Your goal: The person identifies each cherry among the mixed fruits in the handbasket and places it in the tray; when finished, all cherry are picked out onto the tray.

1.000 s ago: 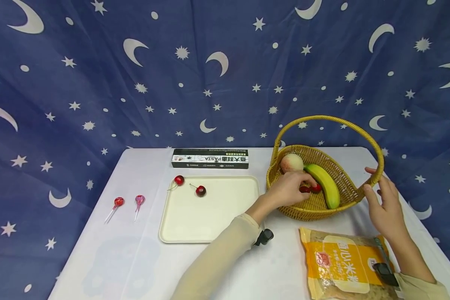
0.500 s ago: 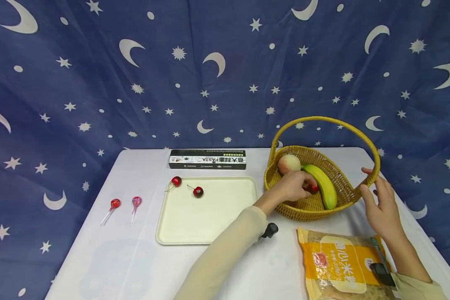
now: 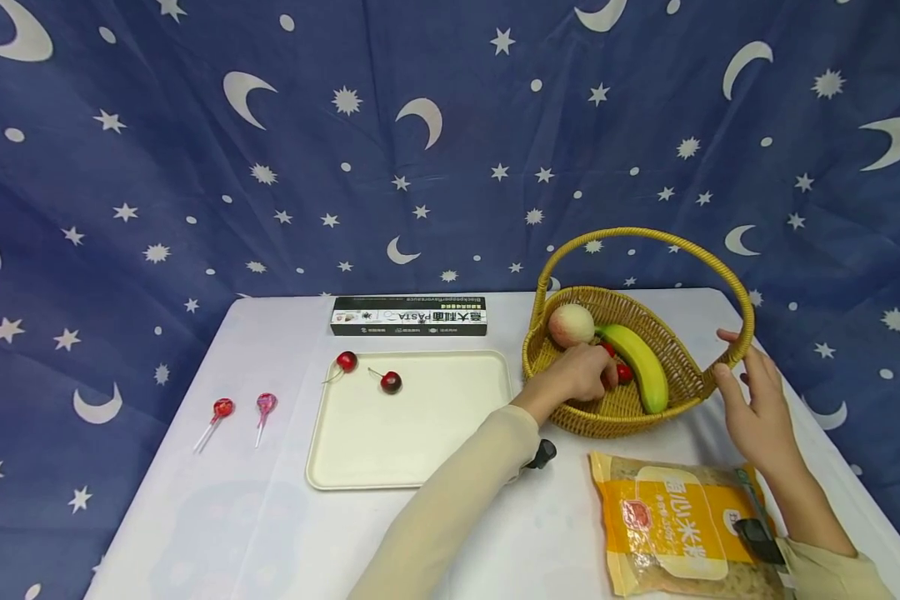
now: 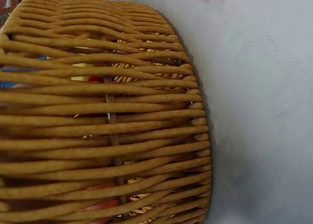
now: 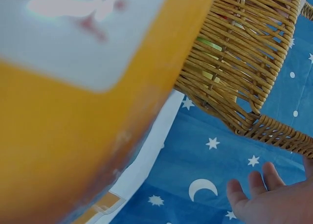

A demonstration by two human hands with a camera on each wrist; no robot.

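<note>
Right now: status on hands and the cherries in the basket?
Left hand inside woven wicker basket, fingers on small red cherries. Right hand open beside the handle. Yellow-green banana close alongside.

My left arm (image 3: pixel 450 508) and right arm (image 3: pixel 832 567): long pale beige sleeves, snug fit. Small black camera unit strapped at each wrist. Both hands bare, no gloves.

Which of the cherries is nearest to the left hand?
The cherry in the basket, right beside the left hand and next to the banana. The other two lie far off on the tray.
</note>
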